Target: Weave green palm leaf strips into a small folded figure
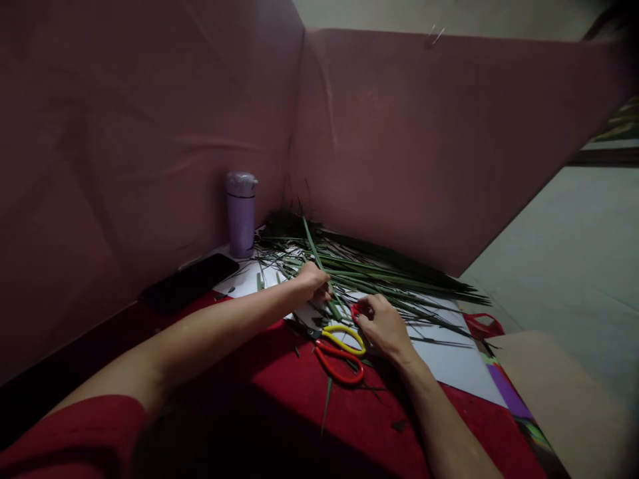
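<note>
My left hand [313, 281] is closed on a long green leaf blade [313, 241], which rises from the fist toward the back and also shows below it. Close by on the right, my right hand [383, 324] has its fingers curled on a small red thing [355, 311], mostly hidden by the fingers, so its kind cannot be told. Scissors with one yellow and one red handle [340, 354] lie between my forearms, handles toward me. Many long green leaves [389, 273] are heaped behind both hands on white sheets [449, 359].
A purple bottle [241, 223] stands at the back left, with a dark phone [192, 279] lying before it. Pinkish panels [424, 146] wall in the back and left. Leaf scraps dot the red cloth [279, 399]. A red strap-like object [484, 326] lies at the right edge.
</note>
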A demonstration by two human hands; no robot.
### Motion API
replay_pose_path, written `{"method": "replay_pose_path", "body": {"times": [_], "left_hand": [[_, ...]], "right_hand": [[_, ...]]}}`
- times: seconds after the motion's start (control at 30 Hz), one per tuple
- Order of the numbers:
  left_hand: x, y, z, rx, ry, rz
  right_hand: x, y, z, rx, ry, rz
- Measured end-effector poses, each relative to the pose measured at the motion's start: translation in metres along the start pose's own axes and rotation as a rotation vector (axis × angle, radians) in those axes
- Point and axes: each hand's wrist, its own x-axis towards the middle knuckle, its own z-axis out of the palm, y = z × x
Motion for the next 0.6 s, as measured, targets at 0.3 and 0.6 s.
{"method": "replay_pose_path", "body": {"times": [0.3, 0.6], "left_hand": [[0.028, 0.001, 0.009, -0.066, 0.083, -0.004], [0.000, 0.004, -0.012, -0.203, -0.166, 0.261]], "right_hand": [[0.002, 0.004, 0.001, -0.003, -0.016, -0.020], [0.001, -0.006, -0.009, 0.237, 0.083, 0.221]]}}
